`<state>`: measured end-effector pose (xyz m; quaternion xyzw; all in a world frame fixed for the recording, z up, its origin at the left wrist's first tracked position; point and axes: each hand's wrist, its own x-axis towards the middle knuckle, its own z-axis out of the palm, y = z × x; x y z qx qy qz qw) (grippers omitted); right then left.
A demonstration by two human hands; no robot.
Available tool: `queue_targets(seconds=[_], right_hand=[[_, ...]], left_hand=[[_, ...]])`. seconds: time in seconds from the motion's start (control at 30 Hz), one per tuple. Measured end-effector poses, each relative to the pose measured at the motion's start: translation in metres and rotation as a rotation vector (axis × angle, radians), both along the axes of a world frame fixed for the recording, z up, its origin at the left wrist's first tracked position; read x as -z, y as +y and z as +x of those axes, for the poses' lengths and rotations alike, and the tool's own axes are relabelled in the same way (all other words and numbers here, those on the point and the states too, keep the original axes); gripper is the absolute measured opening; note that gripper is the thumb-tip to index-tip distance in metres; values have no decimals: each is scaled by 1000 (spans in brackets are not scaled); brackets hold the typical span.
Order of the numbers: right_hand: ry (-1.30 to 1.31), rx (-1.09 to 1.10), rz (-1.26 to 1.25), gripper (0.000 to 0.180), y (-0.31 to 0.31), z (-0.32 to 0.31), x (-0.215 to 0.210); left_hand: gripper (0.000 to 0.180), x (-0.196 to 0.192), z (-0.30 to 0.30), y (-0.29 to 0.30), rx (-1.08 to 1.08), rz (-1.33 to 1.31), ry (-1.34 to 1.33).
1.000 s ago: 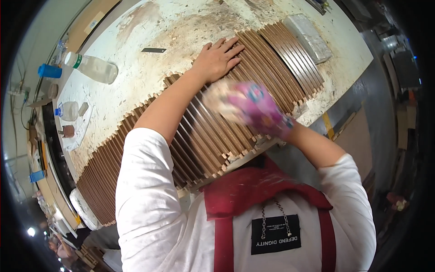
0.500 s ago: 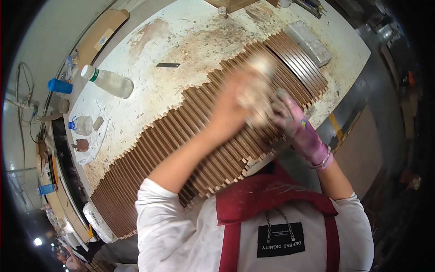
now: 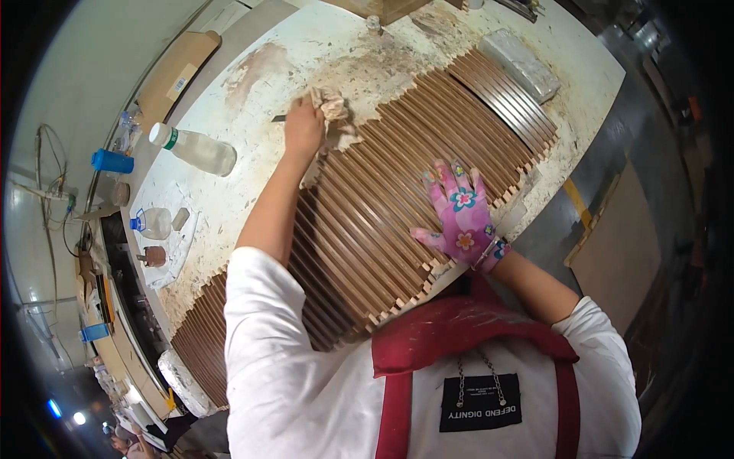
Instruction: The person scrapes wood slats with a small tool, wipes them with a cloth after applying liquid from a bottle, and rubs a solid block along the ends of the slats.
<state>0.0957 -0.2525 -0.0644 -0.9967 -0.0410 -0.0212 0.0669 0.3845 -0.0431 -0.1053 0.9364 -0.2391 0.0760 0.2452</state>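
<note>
A long row of brown wooden strips [image 3: 363, 210] lies side by side across the white table [image 3: 252, 145], with uneven pale ends. At the row's far edge, my bare left hand [image 3: 304, 130] grips a crumpled beige rag [image 3: 332, 105]. The end of a thin dark metal blade [image 3: 278, 118] shows beside that hand; the rest is hidden. My right hand [image 3: 460, 210], in a pink flowered glove, rests flat on the strips near their close edge, fingers spread.
A plastic-wrapped block [image 3: 521, 65] sits beyond the row's right end, another white wrapped bundle [image 3: 183, 382] at its left end. To the left are a clear bottle [image 3: 200, 151], a smaller blue-capped bottle [image 3: 155, 223] and a small brown pot [image 3: 155, 256]. Dust and stains mark the tabletop.
My left hand has moved left and away from me with the rag, off the strips' middle to their far edge. My right hand has come nearer and flattened onto the strips.
</note>
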Motion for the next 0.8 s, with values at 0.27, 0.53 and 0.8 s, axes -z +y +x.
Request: queue_targets(seconds=[0.27,0.53,0.8], right_hand=[[-9,-18,5,86,-9,3,5],[-18,18,64,79,-12,4,10],[-108,108,1352,46,-31,78,-61]], left_hand=[[47,-21,-190,-32,685,227,-204],[43,-48,-56,-1,13,-363,32],[54,-98,-126,-51,409,-510,407]])
